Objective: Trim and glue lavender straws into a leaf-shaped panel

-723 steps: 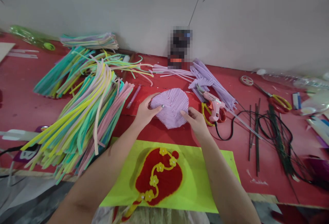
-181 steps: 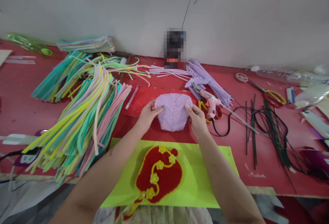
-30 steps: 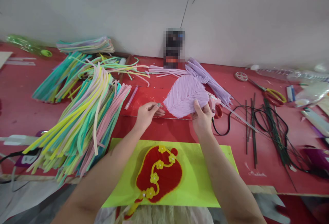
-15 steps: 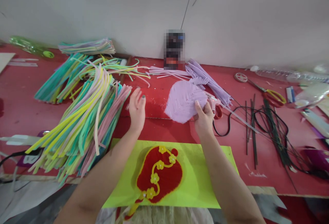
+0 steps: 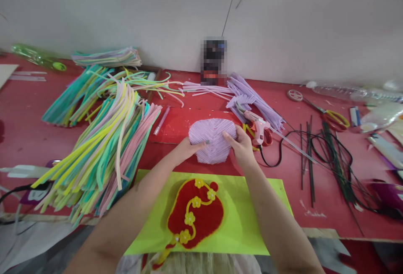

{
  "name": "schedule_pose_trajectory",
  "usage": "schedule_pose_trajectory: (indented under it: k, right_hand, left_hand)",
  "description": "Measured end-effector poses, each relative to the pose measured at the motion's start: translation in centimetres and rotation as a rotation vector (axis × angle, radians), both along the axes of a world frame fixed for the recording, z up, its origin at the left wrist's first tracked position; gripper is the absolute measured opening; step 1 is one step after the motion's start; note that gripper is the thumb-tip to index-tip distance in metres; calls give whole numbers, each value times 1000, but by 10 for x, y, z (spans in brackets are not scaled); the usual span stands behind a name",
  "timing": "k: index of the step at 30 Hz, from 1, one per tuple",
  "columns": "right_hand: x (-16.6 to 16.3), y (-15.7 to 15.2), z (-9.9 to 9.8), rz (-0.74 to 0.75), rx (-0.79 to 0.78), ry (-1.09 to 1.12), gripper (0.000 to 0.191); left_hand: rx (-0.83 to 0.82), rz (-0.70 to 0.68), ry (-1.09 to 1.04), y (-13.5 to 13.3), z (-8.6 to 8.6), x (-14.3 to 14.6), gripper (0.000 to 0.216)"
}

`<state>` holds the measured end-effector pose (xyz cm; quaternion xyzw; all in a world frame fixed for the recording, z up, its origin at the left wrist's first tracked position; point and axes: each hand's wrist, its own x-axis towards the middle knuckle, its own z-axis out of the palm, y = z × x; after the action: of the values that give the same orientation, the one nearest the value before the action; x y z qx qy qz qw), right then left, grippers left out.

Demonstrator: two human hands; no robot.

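Note:
Between my two hands is a lilac leaf-shaped piece (image 5: 212, 150) of pipe cleaners, its ribs slanting out from a centre line. My left hand (image 5: 186, 150) grips its left edge, thumb on top. My right hand (image 5: 242, 143) pinches the right edge, thumb on the face and fingers behind. Just right of that hand lies a pink glue gun (image 5: 260, 130) with a clear glue stick. Below the piece, a red fuzzy panel (image 5: 206, 219) with yellow flowers rests on a yellow-green sheet (image 5: 248, 219).
Pastel pipe cleaners (image 5: 103, 152) are heaped at left. Lilac pipe cleaners (image 5: 256, 102) lie at the back by a pixelated upright object (image 5: 214, 61). At right are scissors (image 5: 333, 116), dark green stems (image 5: 338, 160) and a black cord (image 5: 280, 152). A red board (image 5: 176, 118) lies behind my hands.
The lilac piece has come left and nearer to me, and turned. My left hand, empty before, now grips its left edge. The glue gun is more exposed.

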<state>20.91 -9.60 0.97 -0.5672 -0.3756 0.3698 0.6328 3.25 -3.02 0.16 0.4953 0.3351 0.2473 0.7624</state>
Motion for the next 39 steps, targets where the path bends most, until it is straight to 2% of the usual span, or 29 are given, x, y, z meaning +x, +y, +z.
schedule_pose_trajectory:
  k: [3, 5, 9, 11, 13, 16, 19, 24, 27, 29, 34, 36, 39]
  right_hand:
    - [1, 2, -1, 7, -3, -56, 31]
    - [6, 2, 0, -65, -10, -141, 30]
    - [36, -5, 7, -395, -58, -459, 26]
    - [57, -13, 10, -587, -152, -615, 28]
    - [77, -21, 9, -696, -302, -758, 31]
    - [97, -28, 2, -680, -606, -786, 41]
    - [104, -27, -7, -556, -763, -774, 45]
    - [102, -23, -9, -495, -670, -863, 33]
    - [101, -23, -5, -506, -629, -807, 28]
    - [104, -22, -3, -565, -621, -777, 25]
    - [128, -26, -9, -862, -504, -862, 21]
    - [139, -29, -15, -943, -532, -887, 22]
    - [151, -31, -23, -968, -606, -877, 23]
  left_hand:
    - [9, 21, -26, 1, -4, 0, 49]
    - [16, 43, -37, 2, -8, 0, 49]
    - [-21, 151, -62, 5, -15, 1, 50]
    - [-51, 197, -88, 6, -14, 2, 47]
    - [-81, 236, -123, 6, -11, 3, 44]
    - [-134, 294, -181, 6, -2, 4, 39]
    - [-179, 339, -205, 6, 3, 4, 36]
    - [-201, 366, -224, 7, 3, 5, 35]
    - [-204, 368, -219, 8, 2, 5, 34]
    - [-201, 362, -222, 9, 1, 4, 35]
    - [-192, 343, -251, 8, 0, 3, 40]
    - [-193, 335, -241, 8, 0, 3, 39]
    - [-191, 338, -226, 8, 1, 2, 37]
